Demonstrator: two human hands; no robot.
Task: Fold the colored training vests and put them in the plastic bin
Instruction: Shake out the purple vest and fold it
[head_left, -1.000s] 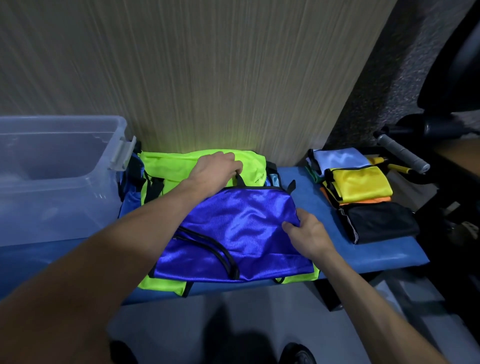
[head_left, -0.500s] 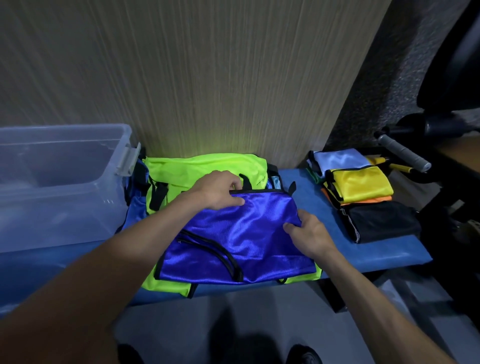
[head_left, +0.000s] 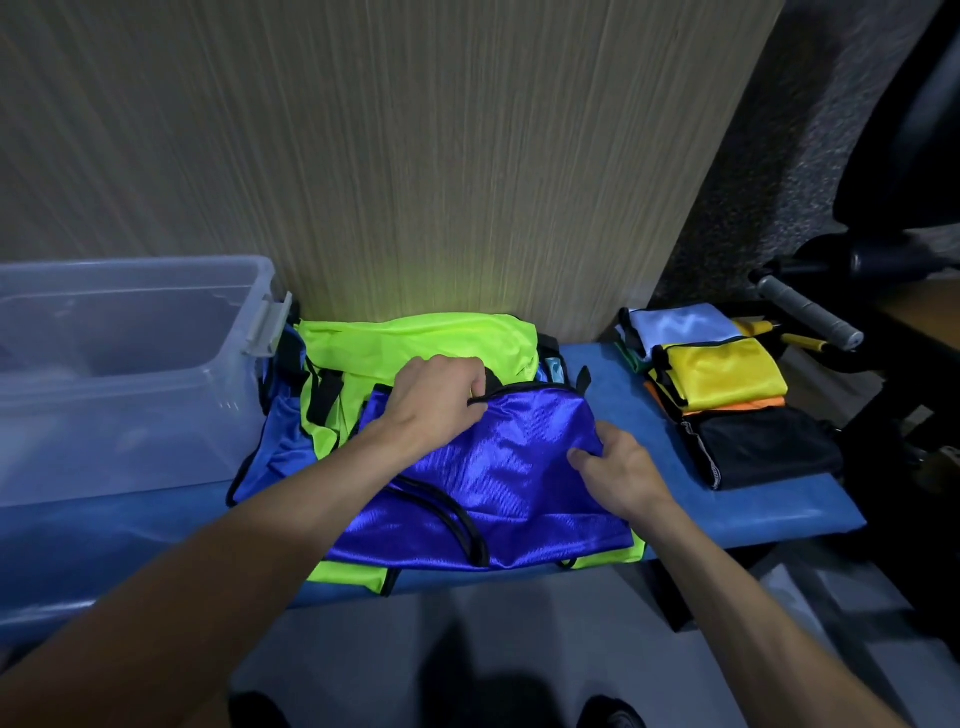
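Bare forearms, no sleeves visible; dark shoes (head_left: 613, 714) below.

Lighting: dim, bluish. Soft green-yellow glow reflected on wood panel (head_left: 415, 218) above neon vest (head_left: 415, 338). Sheen on purple vest (head_left: 498, 467). Wide-angle bowing at edges; right corners dark, floor shadowed.
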